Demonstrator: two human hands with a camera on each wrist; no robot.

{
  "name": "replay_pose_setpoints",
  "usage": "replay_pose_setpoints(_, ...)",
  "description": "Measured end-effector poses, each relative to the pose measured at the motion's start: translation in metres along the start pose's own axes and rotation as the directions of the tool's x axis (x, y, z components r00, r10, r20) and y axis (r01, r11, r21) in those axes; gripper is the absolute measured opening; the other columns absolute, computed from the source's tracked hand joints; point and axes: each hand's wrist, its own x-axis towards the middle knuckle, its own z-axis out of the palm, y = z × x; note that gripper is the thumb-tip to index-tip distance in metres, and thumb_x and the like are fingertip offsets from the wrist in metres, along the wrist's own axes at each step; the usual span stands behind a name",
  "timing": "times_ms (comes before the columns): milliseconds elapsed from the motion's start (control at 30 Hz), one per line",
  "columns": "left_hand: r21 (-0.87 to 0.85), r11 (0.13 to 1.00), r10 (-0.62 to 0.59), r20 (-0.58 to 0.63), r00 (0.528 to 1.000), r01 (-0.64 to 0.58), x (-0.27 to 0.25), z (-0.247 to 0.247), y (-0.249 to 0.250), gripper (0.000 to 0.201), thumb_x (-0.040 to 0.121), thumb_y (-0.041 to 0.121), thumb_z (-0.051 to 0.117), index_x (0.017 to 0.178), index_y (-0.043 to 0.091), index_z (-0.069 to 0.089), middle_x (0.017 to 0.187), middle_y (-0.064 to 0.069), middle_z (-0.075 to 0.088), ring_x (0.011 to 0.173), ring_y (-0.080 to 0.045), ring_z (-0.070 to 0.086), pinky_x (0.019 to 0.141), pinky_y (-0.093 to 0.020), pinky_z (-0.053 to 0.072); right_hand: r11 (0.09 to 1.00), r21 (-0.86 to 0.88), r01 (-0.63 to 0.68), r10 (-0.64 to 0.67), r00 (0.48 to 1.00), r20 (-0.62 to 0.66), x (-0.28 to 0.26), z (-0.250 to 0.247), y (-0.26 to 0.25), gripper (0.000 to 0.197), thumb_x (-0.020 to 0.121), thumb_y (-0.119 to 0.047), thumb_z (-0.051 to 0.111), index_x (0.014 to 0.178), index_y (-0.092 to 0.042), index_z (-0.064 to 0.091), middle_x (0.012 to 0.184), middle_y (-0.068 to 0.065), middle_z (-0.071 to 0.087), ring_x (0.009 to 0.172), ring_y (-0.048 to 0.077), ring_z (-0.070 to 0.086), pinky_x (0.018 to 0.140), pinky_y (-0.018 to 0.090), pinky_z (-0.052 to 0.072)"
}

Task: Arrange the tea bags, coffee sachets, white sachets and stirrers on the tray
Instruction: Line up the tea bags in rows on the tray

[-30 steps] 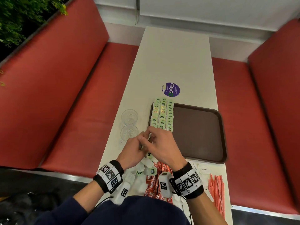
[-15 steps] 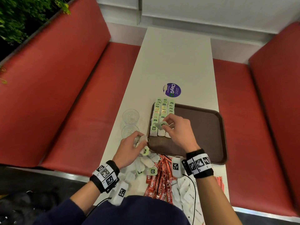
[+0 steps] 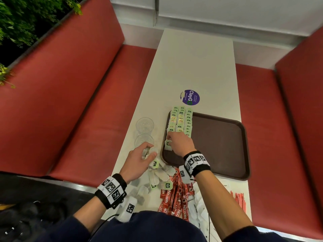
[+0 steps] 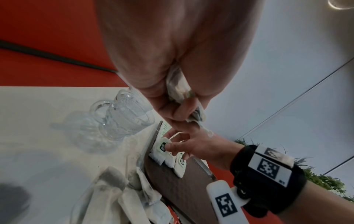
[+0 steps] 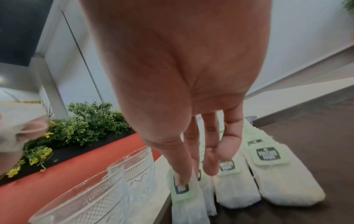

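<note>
A long white table (image 3: 195,63) runs between red benches (image 3: 70,95). On it lies a brown tray (image 3: 220,144), three rows of tea bags (image 3: 180,119) lined along its left side. The right hand (image 3: 181,143) reaches over the tray's left edge, fingers (image 5: 191,153) extended straight, fingertips pressing the green tag of the nearest tea bag (image 3: 168,145) in the left row. The left hand (image 3: 139,159) hovers beside two glasses (image 3: 144,131), fingers curled around a bunch of tea bags (image 4: 179,84). Loose tea bags (image 3: 157,175), red coffee sachets (image 3: 174,198), white sachets (image 3: 199,205) and red stirrers (image 3: 240,200) lie near the table's front edge.
</note>
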Motion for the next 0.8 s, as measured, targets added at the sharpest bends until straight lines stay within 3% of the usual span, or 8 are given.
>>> replay_pose_setpoints(67,0.004,1.000,-0.011,-0.007,1.000,0.011,0.000,-0.002,0.000,0.012,0.104,0.046,0.069,0.113,0.043,0.062,0.090,0.005,0.067,0.056,-0.008,0.053,0.064,-0.041,0.056,1.000,-0.010,-0.009,0.008,1.000,-0.027,0.005,0.001,-0.001,0.016,0.105,-0.015,0.061,0.120,-0.020,0.061,0.115,0.012,0.067,0.101,0.038,0.068,0.085,0.049,0.059)
replay_pose_setpoints(167,-0.071,0.997,-0.033,-0.009,0.999,0.032,-0.002,-0.003,0.004,0.014,0.103,0.043,0.071,0.114,0.039,0.064,0.096,-0.003,0.068,0.053,-0.013,0.053,0.057,-0.037,0.052,0.999,-0.009,-0.034,0.034,0.999,-0.043,0.008,0.004,-0.003,0.016,0.104,-0.018,0.062,0.119,-0.018,0.060,0.114,0.013,0.067,0.101,0.039,0.068,0.088,0.050,0.060)
replay_pose_setpoints(333,-0.184,0.981,-0.067,0.010,0.998,0.067,-0.002,-0.004,0.008,0.010,0.103,0.036,0.073,0.111,0.033,0.067,0.092,0.008,0.068,0.056,-0.018,0.055,0.056,-0.037,0.052,0.997,0.020,-0.078,0.080,0.989,-0.124,0.007,0.013,-0.001,0.016,0.103,-0.023,0.061,0.116,-0.015,0.063,0.110,0.009,0.064,0.101,0.036,0.067,0.084,0.046,0.059)
replay_pose_setpoints(467,-0.300,0.951,-0.061,0.034,0.998,0.069,0.000,-0.004,0.011,0.015,0.104,0.031,0.073,0.115,0.020,0.068,0.096,-0.008,0.071,0.067,-0.022,0.058,0.054,-0.034,0.049,0.989,0.080,-0.123,0.137,0.969,-0.208,0.001,0.016,0.000,0.025,0.100,-0.030,0.070,0.119,-0.016,0.062,0.122,0.007,0.056,0.104,0.033,0.066,0.082,0.046,0.060)
replay_pose_setpoints(600,-0.375,0.926,-0.045,0.031,0.999,0.053,0.001,-0.003,0.017,0.015,0.105,0.025,0.072,0.115,0.014,0.067,0.096,-0.010,0.069,0.070,-0.018,0.059,0.054,-0.031,0.049,0.970,0.235,-0.058,0.126,0.949,-0.288,-0.012,0.003,-0.005,0.028,0.100,-0.038,0.074,0.119,-0.023,0.060,0.122,0.000,0.057,0.100,0.024,0.064,0.078,0.041,0.055)
replay_pose_setpoints(700,-0.420,0.906,-0.043,0.017,0.999,0.046,0.003,-0.002,0.019,0.019,0.104,0.025,0.074,0.118,0.014,0.066,0.098,-0.010,0.069,0.072,-0.019,0.060,0.055,-0.032,0.049,0.833,0.544,0.101,0.098,0.941,-0.325,-0.034,-0.019,-0.018,0.016,0.102,-0.043,0.073,0.102,-0.028,0.066,0.097,-0.009,0.068,0.083,0.006,0.063,0.072,0.028,0.050)
replay_pose_setpoints(767,-0.444,0.895,-0.050,-0.004,0.999,0.043,0.006,0.000,0.020,0.023,0.103,0.025,0.075,0.120,0.014,0.065,0.099,-0.011,0.068,0.073,-0.022,0.060,0.054,-0.032,0.050,0.703,0.696,0.145,0.092,0.952,-0.291,-0.055,-0.035,-0.028,0.022,0.102,-0.049,0.071,0.095,-0.029,0.068,0.089,-0.010,0.072,0.080,0.005,0.065,0.071,0.020,0.050)
replay_pose_setpoints(800,-0.455,0.889,-0.058,-0.017,0.998,0.044,0.008,0.000,0.020,0.024,0.102,0.026,0.075,0.120,0.014,0.064,0.099,-0.011,0.068,0.074,-0.023,0.060,0.054,-0.032,0.049,0.664,0.734,0.145,0.072,0.964,-0.255,-0.066,-0.041,-0.032,0.026,0.102,-0.054,0.070,0.095,-0.029,0.068,0.088,-0.008,0.074,0.079,0.005,0.067,0.073,0.023,0.053)
